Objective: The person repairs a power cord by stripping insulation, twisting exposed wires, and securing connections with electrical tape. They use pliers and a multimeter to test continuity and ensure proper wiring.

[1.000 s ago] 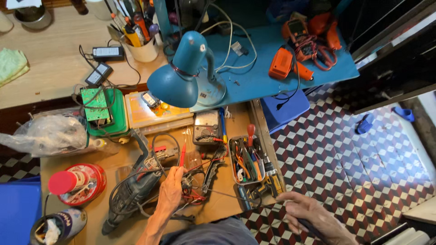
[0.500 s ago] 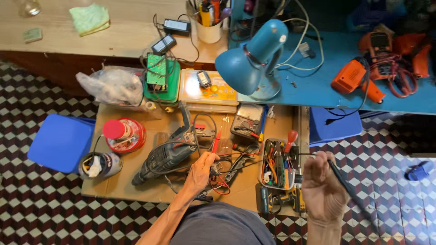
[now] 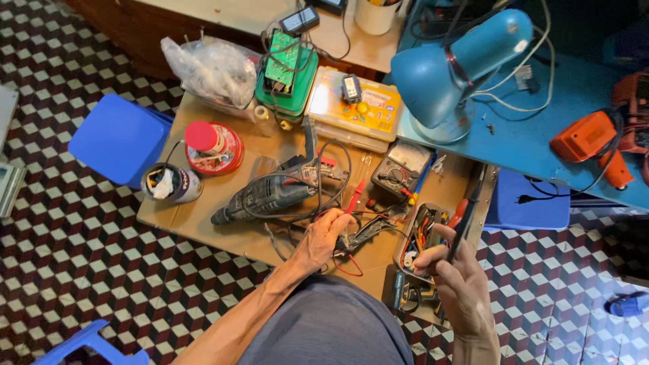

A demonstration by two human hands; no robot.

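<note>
A low brown worktop [image 3: 203, 223] stands on a checkered tile floor [image 3: 81, 270]. Near its right edge, a tool tray [image 3: 422, 236] holds small tools. The right hand [image 3: 456, 284] is closed around a dark soldering iron [image 3: 468, 220] above that tray. The left hand [image 3: 324, 236] is curled on tangled wires [image 3: 351, 250] beside a gray drill [image 3: 267, 196]. A yellow box [image 3: 351, 108] sits at the back edge.

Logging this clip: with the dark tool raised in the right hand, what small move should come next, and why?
Probably lower the dark slim tool toward the wires the left hand pins on the table. The right hand holds it above the tool tray, short of them.
</note>
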